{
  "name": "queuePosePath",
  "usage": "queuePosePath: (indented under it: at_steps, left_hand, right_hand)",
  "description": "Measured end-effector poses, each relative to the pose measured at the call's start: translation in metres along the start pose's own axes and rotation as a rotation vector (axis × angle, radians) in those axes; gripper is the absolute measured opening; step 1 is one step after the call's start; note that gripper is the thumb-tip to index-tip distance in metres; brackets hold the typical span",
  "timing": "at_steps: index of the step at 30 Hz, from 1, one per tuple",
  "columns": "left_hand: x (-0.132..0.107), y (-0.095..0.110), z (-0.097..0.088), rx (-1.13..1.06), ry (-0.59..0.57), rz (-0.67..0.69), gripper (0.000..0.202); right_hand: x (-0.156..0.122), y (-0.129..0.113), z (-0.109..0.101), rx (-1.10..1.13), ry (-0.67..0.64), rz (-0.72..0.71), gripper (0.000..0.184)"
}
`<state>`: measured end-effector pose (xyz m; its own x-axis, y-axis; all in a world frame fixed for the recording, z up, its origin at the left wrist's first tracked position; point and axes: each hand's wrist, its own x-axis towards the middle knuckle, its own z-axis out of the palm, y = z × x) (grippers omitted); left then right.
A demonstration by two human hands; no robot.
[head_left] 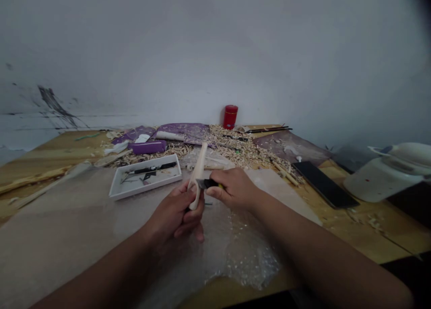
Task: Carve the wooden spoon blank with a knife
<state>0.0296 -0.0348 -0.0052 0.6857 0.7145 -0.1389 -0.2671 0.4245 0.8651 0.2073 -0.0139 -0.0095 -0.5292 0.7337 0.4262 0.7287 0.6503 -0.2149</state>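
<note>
Left hand [175, 214] clenches a pale carved wood piece [198, 174], held upright above bubble wrap [249, 250]. Right hand [234, 188] grasps a black-bladed knife [207, 183], blade touching the wood. White tray [148, 163] of tools sits just beyond, wood shavings [232, 147] behind, red canister [230, 116] by the wall.
</note>
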Motion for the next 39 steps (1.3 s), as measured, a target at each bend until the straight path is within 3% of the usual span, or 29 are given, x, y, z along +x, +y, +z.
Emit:
queuePosePath:
  at_steps: [4, 9, 14, 21, 31, 39]
  left_hand:
    - [0.001, 0.0, -0.001, 0.021, -0.019, -0.041, 0.016]
    - [0.001, -0.001, -0.002, 0.018, -0.008, -0.014, 0.017]
    - [0.001, -0.002, 0.001, 0.05, -0.002, -0.046, 0.016]
    - [0.001, 0.001, -0.001, 0.169, 0.055, -0.037, 0.021]
    - [-0.002, 0.003, 0.006, 0.165, 0.099, -0.038, 0.019]
    - [0.0, 0.005, -0.002, 0.202, 0.088, -0.055, 0.02]
  right_hand:
    - [0.001, 0.003, 0.0, -0.017, 0.01, 0.068, 0.052]
    - [0.0, 0.003, 0.002, 0.032, -0.017, 0.011, 0.05]
    - [0.0, 0.005, 0.002, 0.043, 0.012, 0.061, 0.046]
    - [-0.002, 0.001, -0.001, -0.008, -0.001, -0.054, 0.048]
    - [0.002, 0.01, 0.0, -0.026, 0.003, 0.098, 0.05]
    - [-0.002, -0.002, 0.0, 0.028, -0.041, -0.047, 0.048]
